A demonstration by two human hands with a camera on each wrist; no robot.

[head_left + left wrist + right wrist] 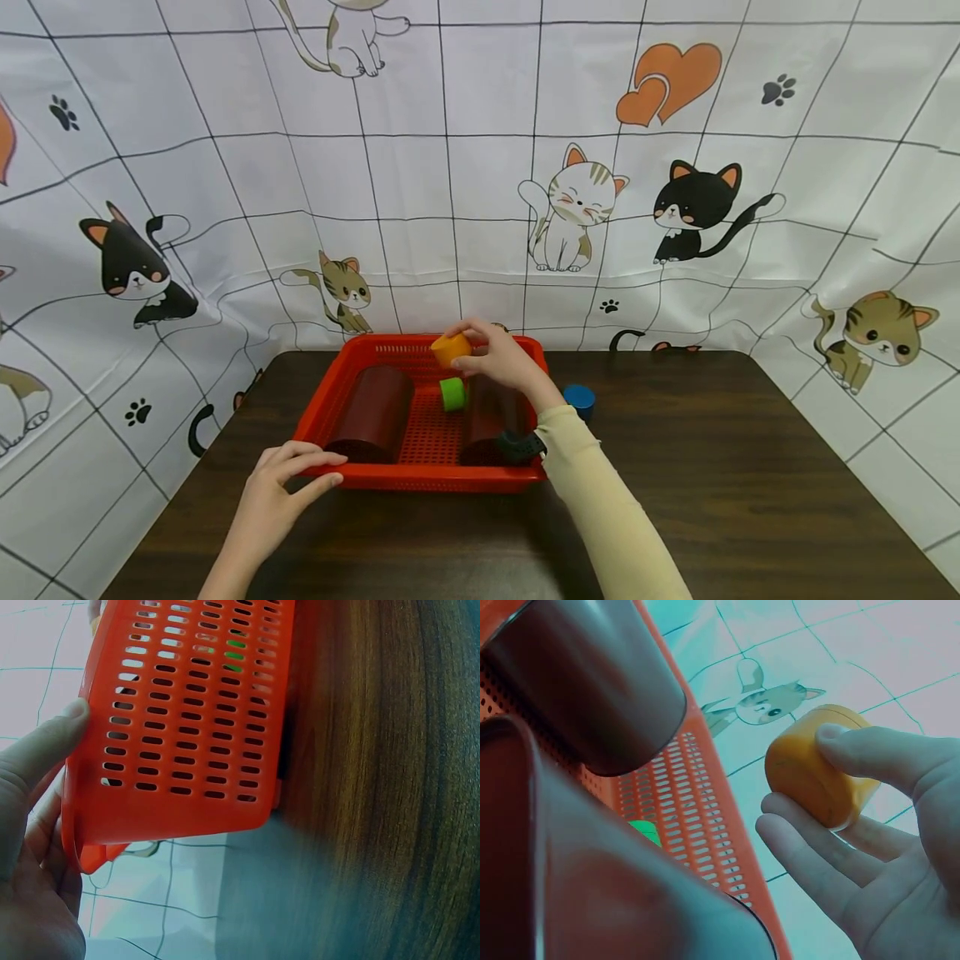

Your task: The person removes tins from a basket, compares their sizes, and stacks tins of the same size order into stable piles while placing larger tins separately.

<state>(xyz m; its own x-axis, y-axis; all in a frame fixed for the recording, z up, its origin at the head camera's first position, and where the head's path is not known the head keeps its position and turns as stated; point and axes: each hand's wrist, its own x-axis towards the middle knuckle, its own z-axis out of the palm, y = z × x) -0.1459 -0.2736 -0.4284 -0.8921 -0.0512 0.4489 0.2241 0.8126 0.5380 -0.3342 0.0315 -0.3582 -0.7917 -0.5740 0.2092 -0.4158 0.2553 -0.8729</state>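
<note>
My right hand (495,358) pinches a small orange cylinder (448,351) between thumb and fingers, above the far part of a red plastic basket (442,477). In the right wrist view the thumb presses one side of the orange cylinder (810,761), with fingers beneath it. My left hand (277,483) grips the basket's near left corner; the left wrist view has the thumb on the outer side of the rim (84,742) and fingers behind it. Inside the basket, a small green cylinder (452,394) sits between two big brown cylinders, one at left (375,408), the other (483,408) partly behind my right arm.
A blue cylinder (580,400) stands on the dark wooden table (720,467) just right of the basket, partly behind my right sleeve (600,492). A white cat-patterned sheet (480,183) hangs behind the table and along its sides.
</note>
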